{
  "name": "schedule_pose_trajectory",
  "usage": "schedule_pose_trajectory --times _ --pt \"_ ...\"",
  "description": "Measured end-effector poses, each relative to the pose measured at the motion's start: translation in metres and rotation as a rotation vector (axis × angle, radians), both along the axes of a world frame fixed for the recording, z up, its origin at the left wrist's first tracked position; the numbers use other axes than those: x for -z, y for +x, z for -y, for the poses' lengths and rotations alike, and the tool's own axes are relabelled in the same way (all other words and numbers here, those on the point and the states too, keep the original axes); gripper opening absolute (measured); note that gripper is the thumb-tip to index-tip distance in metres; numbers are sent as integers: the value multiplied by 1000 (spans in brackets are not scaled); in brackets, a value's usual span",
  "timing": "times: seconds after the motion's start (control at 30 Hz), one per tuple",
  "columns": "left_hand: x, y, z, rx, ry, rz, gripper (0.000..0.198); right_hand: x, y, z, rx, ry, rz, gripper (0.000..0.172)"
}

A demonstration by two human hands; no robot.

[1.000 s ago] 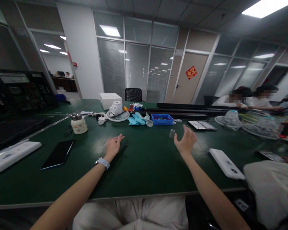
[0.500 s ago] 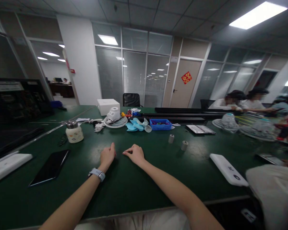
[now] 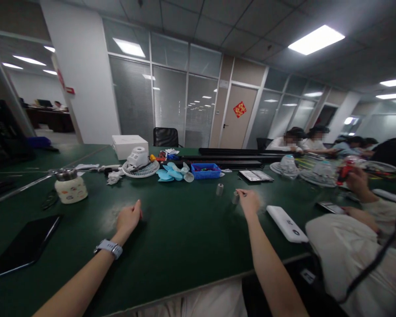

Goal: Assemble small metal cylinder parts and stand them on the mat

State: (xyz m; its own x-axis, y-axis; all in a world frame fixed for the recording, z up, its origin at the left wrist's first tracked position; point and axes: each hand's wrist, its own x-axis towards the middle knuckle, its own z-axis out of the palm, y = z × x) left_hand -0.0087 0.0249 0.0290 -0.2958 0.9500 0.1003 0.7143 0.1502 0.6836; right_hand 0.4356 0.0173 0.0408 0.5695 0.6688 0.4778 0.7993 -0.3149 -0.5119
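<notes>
The right hand (image 3: 251, 201) has moved most since the frame half a second ago: there it lay in front of the person, close to the left hand (image 3: 128, 218), and now it is out to the right, at the nearer metal cylinder (image 3: 235, 198); the head view itself has swung to the right, so everything on the bench (image 3: 185, 237) sits further left in it.

In that one head view, the two cylinders keep much the same places relative to each other; the nearer one stands upright on the bench, and the farther cylinder (image 3: 219, 189) stands just beyond it to the left, apart from it and untouched. The right fingertips are at the nearer cylinder's right side and seem to touch it; the hand is slightly blurred, so I cannot tell whether they are clamped on it or merely beside it. The left hand rests well apart from the right, thumb up and fingers curled, nothing visible in it; its palm is hidden, so I cannot tell how far it is closed.

For the work, I judge this change as bringing attention back to the nearer cylinder; it does not look lifted. Beyond the cylinders are a blue tray (image 3: 206, 175) and pale blue fan blades (image 3: 166, 175); a white device (image 3: 286, 223) lies to the right of the right hand; further right, a co-worker's hand (image 3: 359, 182) holds a red tool (image 3: 343, 171).
</notes>
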Motion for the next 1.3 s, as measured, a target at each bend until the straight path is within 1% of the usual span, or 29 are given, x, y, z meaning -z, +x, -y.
schedule_pose_trajectory --times 0.2,0.47,0.5,0.57,0.63,0.67,0.73,0.77,0.8,0.87,1.0,1.13,1.2,1.23,1.3 --pt "-3 -1 0 15 -26 -6 55 1 -8 -3 4 -16 -51 31" --pt "2 -4 -2 40 -16 -3 56 2 -6 -4 22 -90 -75 33" --pt "2 -4 -3 46 -9 0 56 2 -8 -4 30 -69 -45 33" --pt "2 -4 -3 51 -6 4 55 1 -16 -4 50 32 66 37" --pt "1 -3 -3 50 -16 -1 54 1 -30 -9 1 140 189 44" --pt "0 -2 -2 50 -24 -4 55 2 -38 -14 -61 162 235 47" --pt "-1 -1 -2 53 -33 -12 55 7 -55 -25 -206 130 285 51" --pt "-2 -1 -2 57 -34 -14 56 10 -63 -32 -254 97 290 53" --pt "-2 -1 -2 59 -34 -16 56 14 -69 -39 -275 67 280 56" --pt "0 -1 -2 61 -39 -19 57 20 -75 -50 -267 29 227 60" --pt "5 -2 -6 90 -53 -41 58 28 -69 -61 -294 -42 68 50" --pt "7 0 -7 123 -68 -49 60 26 -63 -59 -302 -71 3 40" --pt "7 3 -7 150 -41 -31 59 25 -73 -55 -318 -75 5 38" --pt "8 6 -7 172 -12 -16 57 25 -82 -52 -347 -78 10 38" --pt "9 15 -7 228 67 15 57 25 -110 -44 -447 -81 17 38"
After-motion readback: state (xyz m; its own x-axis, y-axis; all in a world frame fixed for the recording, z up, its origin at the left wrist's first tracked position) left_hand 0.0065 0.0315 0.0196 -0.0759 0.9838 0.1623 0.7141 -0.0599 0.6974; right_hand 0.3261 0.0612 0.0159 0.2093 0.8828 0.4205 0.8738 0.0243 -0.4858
